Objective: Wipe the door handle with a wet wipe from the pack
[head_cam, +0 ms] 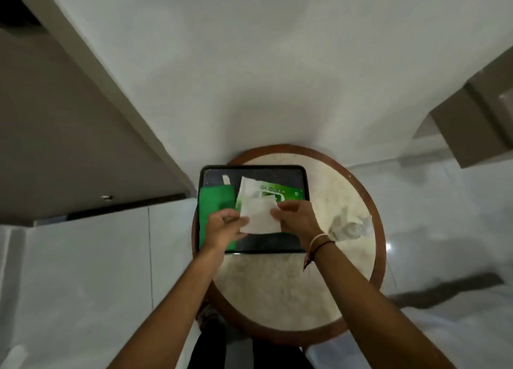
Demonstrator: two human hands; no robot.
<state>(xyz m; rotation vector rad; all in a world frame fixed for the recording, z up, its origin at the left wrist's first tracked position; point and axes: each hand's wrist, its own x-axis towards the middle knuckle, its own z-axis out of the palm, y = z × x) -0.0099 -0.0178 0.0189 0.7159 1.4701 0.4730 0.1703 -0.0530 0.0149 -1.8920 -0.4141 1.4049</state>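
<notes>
Nothing readable: green wipe pack (280,195), middle of the frame, is showing white icons and print, all blurring out.

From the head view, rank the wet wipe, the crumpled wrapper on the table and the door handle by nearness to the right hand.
1. wet wipe: held in the right hand, over the tray.
2. crumpled wrapper: on the table, just right of that hand.
3. door handle: far left, on the door.
</notes>
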